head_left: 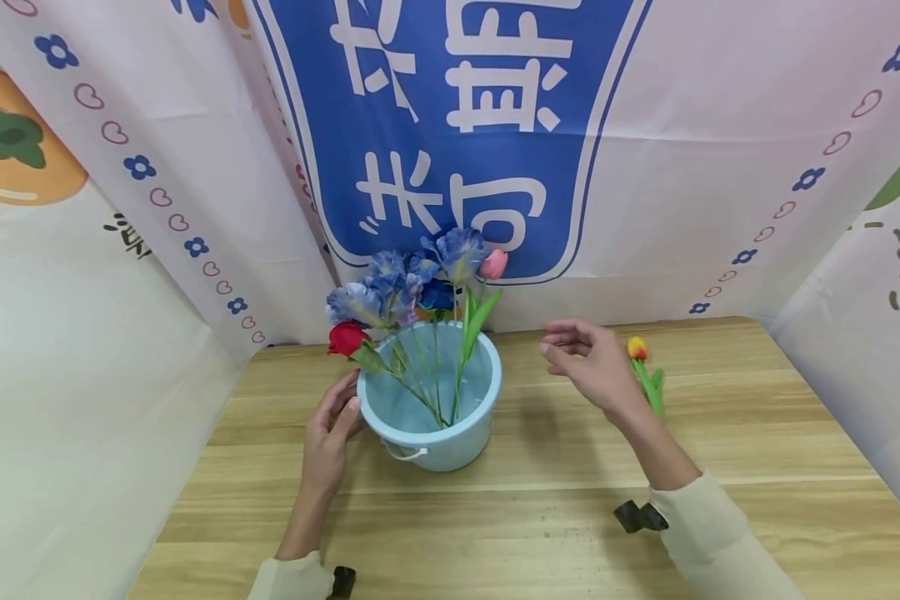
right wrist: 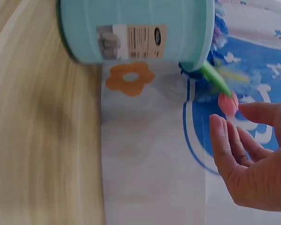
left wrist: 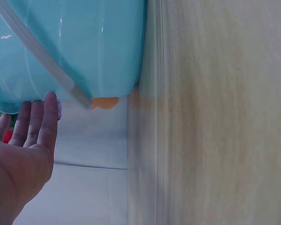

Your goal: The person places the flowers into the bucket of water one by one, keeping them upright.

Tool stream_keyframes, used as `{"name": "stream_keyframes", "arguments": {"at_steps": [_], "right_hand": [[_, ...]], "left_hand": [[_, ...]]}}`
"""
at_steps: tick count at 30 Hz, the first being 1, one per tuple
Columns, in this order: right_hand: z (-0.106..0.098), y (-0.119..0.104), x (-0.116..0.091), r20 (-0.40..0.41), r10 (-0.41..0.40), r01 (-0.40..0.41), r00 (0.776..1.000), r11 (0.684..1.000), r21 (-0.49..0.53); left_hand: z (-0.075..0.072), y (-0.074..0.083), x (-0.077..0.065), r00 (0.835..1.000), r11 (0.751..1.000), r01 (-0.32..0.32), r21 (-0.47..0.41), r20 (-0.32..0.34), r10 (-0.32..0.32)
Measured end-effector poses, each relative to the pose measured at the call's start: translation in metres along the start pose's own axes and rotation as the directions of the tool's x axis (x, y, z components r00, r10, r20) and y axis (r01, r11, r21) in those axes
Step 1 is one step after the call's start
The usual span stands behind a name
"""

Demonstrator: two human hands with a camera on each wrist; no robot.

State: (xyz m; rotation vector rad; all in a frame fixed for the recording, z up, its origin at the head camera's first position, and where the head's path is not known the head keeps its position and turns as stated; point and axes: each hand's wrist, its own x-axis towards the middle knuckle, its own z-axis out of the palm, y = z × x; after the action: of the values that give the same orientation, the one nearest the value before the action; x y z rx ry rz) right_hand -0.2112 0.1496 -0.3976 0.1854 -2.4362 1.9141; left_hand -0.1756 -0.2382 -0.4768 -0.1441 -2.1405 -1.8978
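Note:
A light blue bucket (head_left: pixel 450 446) stands on the wooden table with several artificial flowers leaning in it. Among them are a red rose (head_left: pixel 347 338), blue blooms (head_left: pixel 375 296) and a pink tulip (head_left: pixel 494 264) with green leaves. My left hand (head_left: pixel 328 433) touches the bucket's left side below the rim, its fingers extended; the left wrist view shows the fingertips against the wall near the white handle (left wrist: pixel 42 56). My right hand (head_left: pixel 588 367) is raised right of the bucket, fingers loosely bent with nothing between them. In the right wrist view the pink tulip overlaps the thumb tip.
A yellow and red tulip (head_left: pixel 637 348) with green leaves lies on the table (head_left: pixel 525 533) at the right, partly behind my right wrist. A printed cloth (head_left: pixel 645 242) with blue and white lettering hangs along the table's back edge.

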Motion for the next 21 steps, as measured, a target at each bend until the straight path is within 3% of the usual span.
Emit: {"name": "stream_keyframes", "arguments": {"at_steps": [21], "right_hand": [[-0.087, 0.062, -0.031, -0.12, 0.115, -0.114, 0.986, 0.993, 0.01]], "left_hand": [[0.0, 0.0, -0.001, 1.0, 1.0, -0.009, -0.006, 0.007, 0.009]]}}
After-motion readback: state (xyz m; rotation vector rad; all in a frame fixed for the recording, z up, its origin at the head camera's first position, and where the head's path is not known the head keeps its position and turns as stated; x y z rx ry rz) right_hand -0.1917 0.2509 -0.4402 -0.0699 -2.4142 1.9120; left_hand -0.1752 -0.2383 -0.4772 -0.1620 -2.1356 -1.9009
